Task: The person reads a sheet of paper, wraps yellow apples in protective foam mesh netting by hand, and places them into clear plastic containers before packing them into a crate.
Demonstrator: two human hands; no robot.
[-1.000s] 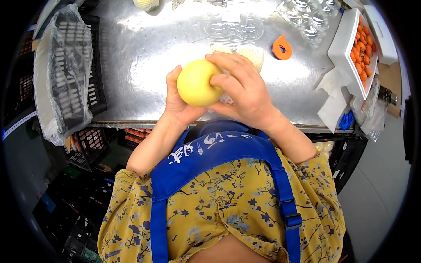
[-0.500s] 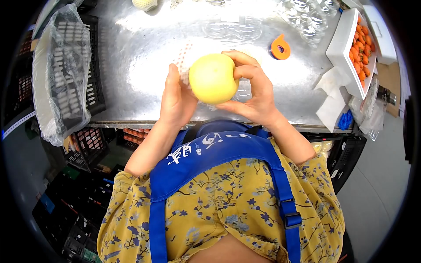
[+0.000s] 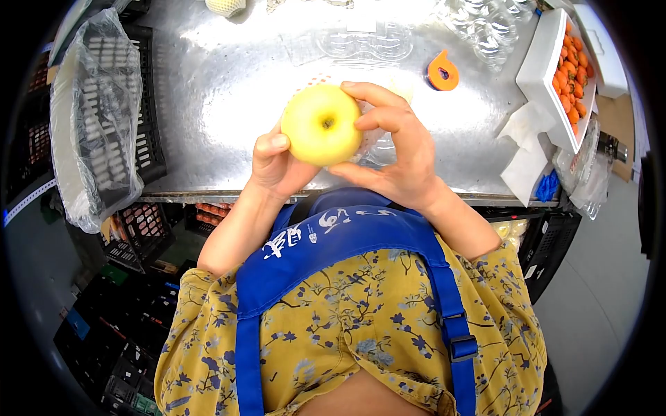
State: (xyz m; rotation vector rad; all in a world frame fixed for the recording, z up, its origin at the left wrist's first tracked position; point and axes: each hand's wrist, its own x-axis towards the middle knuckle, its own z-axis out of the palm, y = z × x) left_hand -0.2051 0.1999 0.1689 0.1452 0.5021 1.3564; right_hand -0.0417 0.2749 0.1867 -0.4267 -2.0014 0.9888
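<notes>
A large yellow apple [image 3: 321,142] is held above the metal table, its dark dimple facing up toward me. My left hand [image 3: 281,166] supports it from the left and below, thumb pressed on its side. On the right, my right hand [image 3: 402,149] curves around it with fingertips and thumb at its edge. Past the apple lies a clear plastic tray [image 3: 364,43] on the tabletop. Some clear plastic also shows between the apple and my right hand, partly hidden.
An orange tape dispenser [image 3: 442,71] lies right of the tray. Clear packs [image 3: 479,31] and a white box [image 3: 538,80] holding small orange fruits stand farther right. At left is a plastic-covered black crate [image 3: 149,104]. A netted fruit [image 3: 225,5] sits at the back.
The apple has turned so its dimple faces up, and has shifted slightly left. My left thumb has come down onto it, while my right fingers stay at its right side.
</notes>
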